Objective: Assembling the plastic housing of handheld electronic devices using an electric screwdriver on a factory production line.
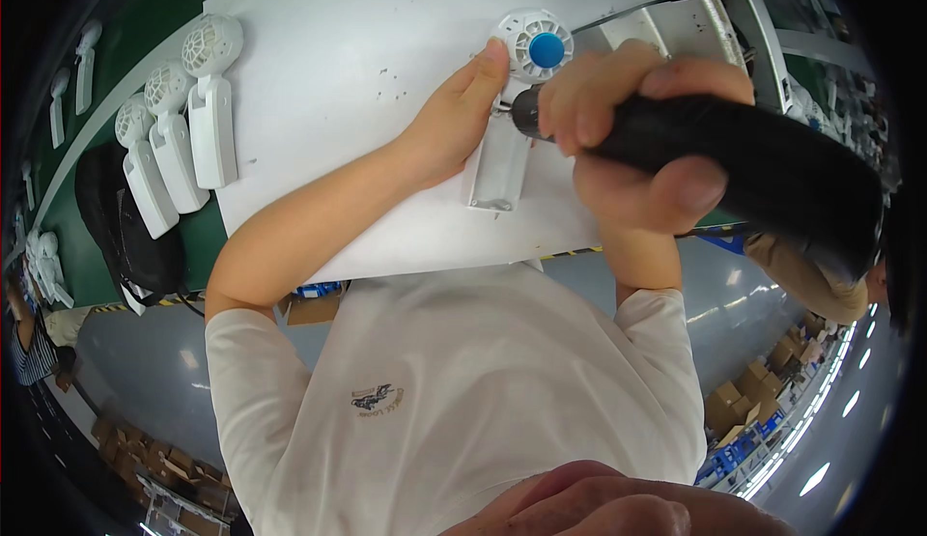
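Note:
A white handheld fan [498, 171] lies on the white work sheet, its round grille head pointing away from me and a blue disc [547, 50] at the middle of that head. My left hand [459, 116] grips the fan at the neck, with the thumb stretched up along the edge of the grille. In my right hand [637, 130] is a black power screwdriver [763, 159], held almost level. Its tip reaches the fan's neck, just below the head, beside my left fingers. Whether a screw sits under the tip is too small to tell.
Three white fans [210, 101] lie side by side on the left, next to a black bag [121, 217]. At the far right stands a white parts tray [710, 29] with compartments. Small dark specks dot the white sheet [328, 82]. Another person's arm [806, 275] shows at right.

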### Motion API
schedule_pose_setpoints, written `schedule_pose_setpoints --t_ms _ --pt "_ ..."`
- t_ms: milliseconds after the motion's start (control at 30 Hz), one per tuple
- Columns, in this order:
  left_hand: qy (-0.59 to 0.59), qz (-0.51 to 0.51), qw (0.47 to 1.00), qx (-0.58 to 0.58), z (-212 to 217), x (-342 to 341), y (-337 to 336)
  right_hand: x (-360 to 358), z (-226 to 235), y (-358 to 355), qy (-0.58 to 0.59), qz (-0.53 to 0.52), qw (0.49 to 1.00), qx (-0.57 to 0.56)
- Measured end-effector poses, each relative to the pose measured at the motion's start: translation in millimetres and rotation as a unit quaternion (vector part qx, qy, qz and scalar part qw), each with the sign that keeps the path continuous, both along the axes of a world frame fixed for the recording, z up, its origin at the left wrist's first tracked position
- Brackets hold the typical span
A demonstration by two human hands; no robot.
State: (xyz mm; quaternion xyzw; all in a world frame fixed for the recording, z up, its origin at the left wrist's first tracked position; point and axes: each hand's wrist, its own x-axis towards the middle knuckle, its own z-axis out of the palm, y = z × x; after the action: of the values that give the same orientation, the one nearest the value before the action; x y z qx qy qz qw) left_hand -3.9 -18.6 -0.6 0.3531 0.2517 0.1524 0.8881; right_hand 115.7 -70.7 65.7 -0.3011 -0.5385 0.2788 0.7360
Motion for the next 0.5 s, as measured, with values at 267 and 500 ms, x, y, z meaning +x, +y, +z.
schedule_pose_setpoints --t_ms 267,500 --pt "0.011 -0.008 1.000 0.003 0 -2 4 -4 3 7 -0.023 0.013 0.999 -0.045" --pt "-0.007 -0.018 0.999 -0.042 -2 -1 5 5 -9 17 0.083 0.108 0.990 -0.025"
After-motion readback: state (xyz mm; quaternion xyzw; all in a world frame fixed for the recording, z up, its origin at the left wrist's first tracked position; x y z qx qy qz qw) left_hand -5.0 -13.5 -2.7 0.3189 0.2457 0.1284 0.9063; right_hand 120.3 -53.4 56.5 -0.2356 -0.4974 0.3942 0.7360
